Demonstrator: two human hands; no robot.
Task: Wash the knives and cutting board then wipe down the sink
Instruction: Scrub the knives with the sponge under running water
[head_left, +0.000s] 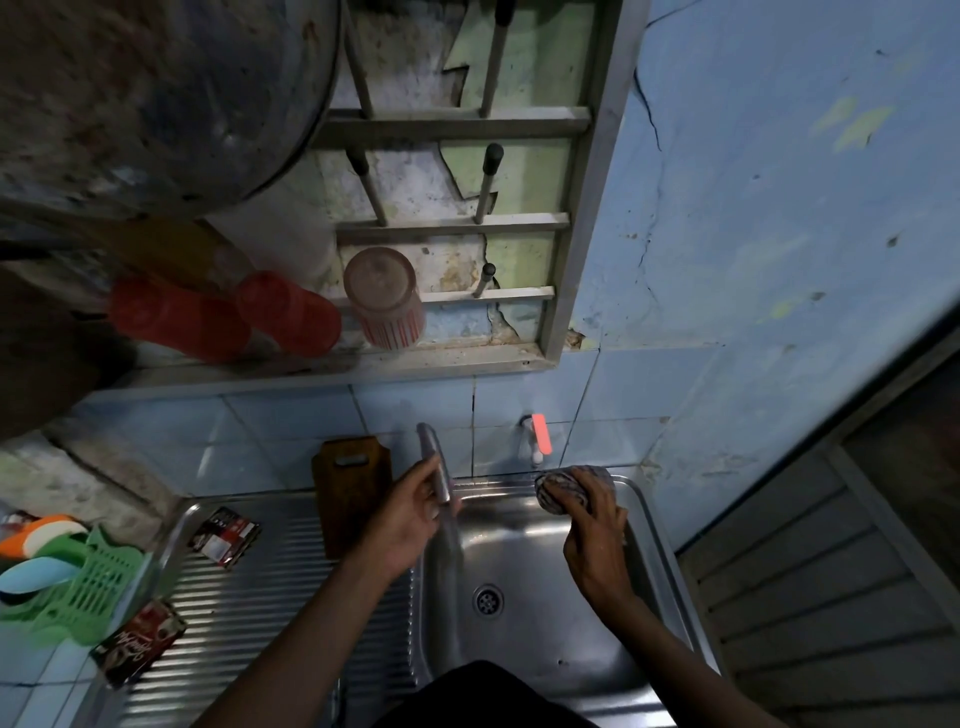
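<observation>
My left hand (410, 512) grips the curved metal faucet spout (432, 452) above the steel sink basin (524, 644). My right hand (597, 535) holds a bunched striped cloth (566, 486) against the basin's back right rim. A brown wooden cutting board (350, 493) leans upright against the tiled wall at the back of the ribbed drainboard (270, 597). The drain (488, 599) sits in the middle of the basin. No knife is visible.
A wall tap with a red handle (540, 440) sits behind the sink. Two sachet packets (224, 535) (139, 642) lie on the drainboard. A green plastic basket (88, 587) with utensils stands at left. Cups (387, 299) hang on a wall rack above.
</observation>
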